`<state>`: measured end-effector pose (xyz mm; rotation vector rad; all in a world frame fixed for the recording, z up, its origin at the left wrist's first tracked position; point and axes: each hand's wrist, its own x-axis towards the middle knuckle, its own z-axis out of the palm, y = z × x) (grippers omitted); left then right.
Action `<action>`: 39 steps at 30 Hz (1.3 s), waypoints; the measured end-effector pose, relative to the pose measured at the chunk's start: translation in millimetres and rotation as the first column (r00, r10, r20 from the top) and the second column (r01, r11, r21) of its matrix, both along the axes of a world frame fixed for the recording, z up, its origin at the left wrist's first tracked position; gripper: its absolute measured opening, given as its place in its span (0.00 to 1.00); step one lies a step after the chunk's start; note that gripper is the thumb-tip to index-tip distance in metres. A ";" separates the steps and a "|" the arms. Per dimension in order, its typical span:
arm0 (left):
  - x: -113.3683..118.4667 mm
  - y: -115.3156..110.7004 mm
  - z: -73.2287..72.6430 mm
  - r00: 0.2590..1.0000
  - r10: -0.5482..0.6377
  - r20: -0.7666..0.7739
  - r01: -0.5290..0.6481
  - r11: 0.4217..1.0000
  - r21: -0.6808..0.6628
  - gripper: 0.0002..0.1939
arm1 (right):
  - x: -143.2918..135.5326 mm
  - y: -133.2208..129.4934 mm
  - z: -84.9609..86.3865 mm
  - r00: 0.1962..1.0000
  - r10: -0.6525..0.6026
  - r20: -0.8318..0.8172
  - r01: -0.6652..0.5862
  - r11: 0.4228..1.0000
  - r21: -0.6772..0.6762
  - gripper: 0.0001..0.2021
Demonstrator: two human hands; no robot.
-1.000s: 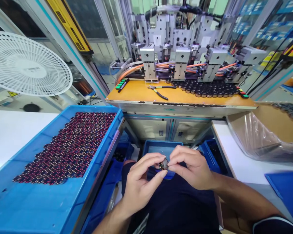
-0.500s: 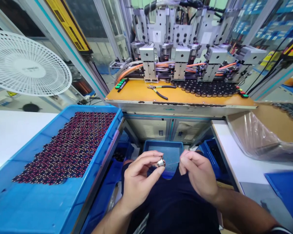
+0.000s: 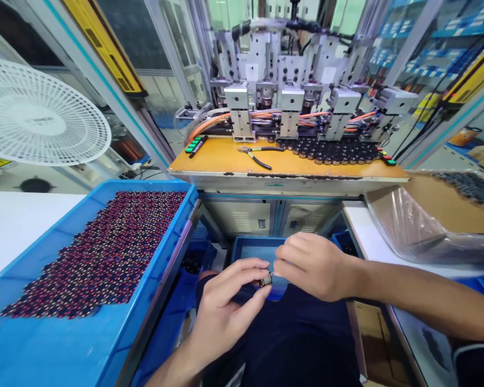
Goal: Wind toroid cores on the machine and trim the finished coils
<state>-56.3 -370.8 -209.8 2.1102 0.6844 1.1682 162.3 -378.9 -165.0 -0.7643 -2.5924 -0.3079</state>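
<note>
Between the thumb and fingers of my left hand (image 3: 229,301) is a small cylindrical metal part (image 3: 267,280), with a silvery side and darker ends. My right hand (image 3: 312,266) is closed in a pinch just to the right of that part, its back turned up. A short bit of thin wire (image 3: 271,273) shows between the right fingertips and the part. How the wire meets the part is too small to tell. Both hands are above my lap, in front of a blue bin (image 3: 250,247).
At left, a large blue tray (image 3: 56,344) holds many small dark parts with red and pale dots. Ahead, a machine (image 3: 288,102) stands over an orange bench (image 3: 218,161) with cutting pliers (image 3: 260,155) and rows of black cylindrical parts (image 3: 334,151). A plastic-lined box (image 3: 419,215) stands right; a white fan (image 3: 44,113) left.
My right hand has moved left, close to the part, and turned its back upward. The length of wire seen between the hands has become much shorter. My left hand keeps its hold.
</note>
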 end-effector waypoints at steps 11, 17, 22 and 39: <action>-19.0 6.7 -8.5 0.983 0.034 0.183 -0.023 0.998 -0.059 0.15 | 11.4 70.5 22.0 0.880 -0.396 -0.263 0.177 0.786 -0.592 0.09; -27.4 8.9 -9.9 0.957 0.145 0.251 -0.123 0.987 -0.100 0.14 | 20.3 200.9 28.3 0.815 -0.571 -0.101 0.543 0.812 -0.213 0.21; -39.4 6.4 -5.8 0.922 0.245 0.301 -0.212 0.968 -0.136 0.12 | 8.1 252.6 13.5 0.744 -0.664 0.066 0.658 0.713 -0.242 0.25; -34.5 2.2 -11.2 0.905 0.233 0.355 -0.150 0.957 -0.247 0.13 | 25.9 108.2 -19.8 0.842 -0.532 0.092 0.537 0.808 -0.242 0.29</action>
